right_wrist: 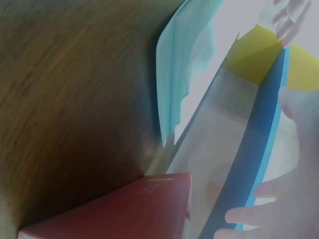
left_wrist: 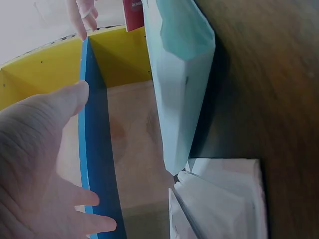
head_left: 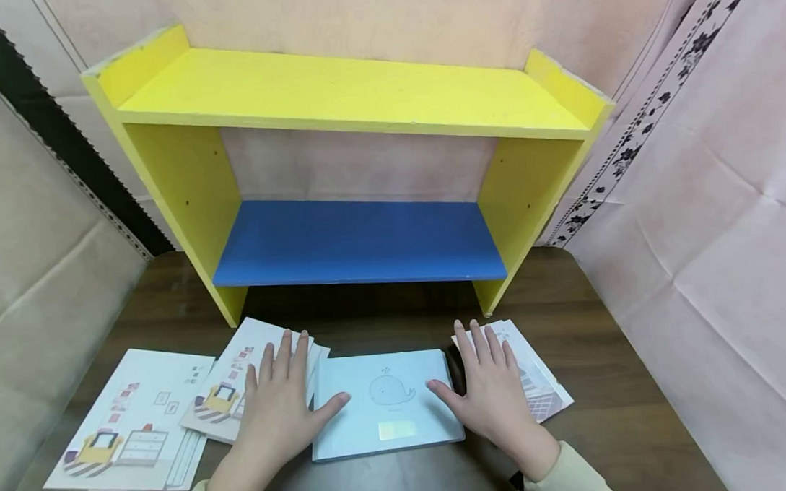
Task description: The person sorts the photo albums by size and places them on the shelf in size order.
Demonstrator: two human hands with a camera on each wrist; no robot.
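A light blue book [head_left: 387, 419] with a whale drawing on its cover lies in the middle of the table. My left hand [head_left: 278, 408], fingers straight and spread, is over its left edge and the white booklet [head_left: 226, 396] beside it. On the other side my right hand [head_left: 492, 397] spreads over the book's right edge and a booklet with a greyish picture [head_left: 541, 388]. Both thumbs point inward across the blue cover. In the left wrist view the left hand [left_wrist: 35, 159] grips nothing; the right wrist view likewise has the right hand [right_wrist: 289, 174] with extended fingers.
A yellow shelf [head_left: 354, 77] with a blue lower board [head_left: 360, 239] stands behind the books. More white booklets [head_left: 132, 421] are fanned out at the left. A red-covered book [right_wrist: 124, 209] shows in the right wrist view. Cloth walls [head_left: 712, 263] flank the table.
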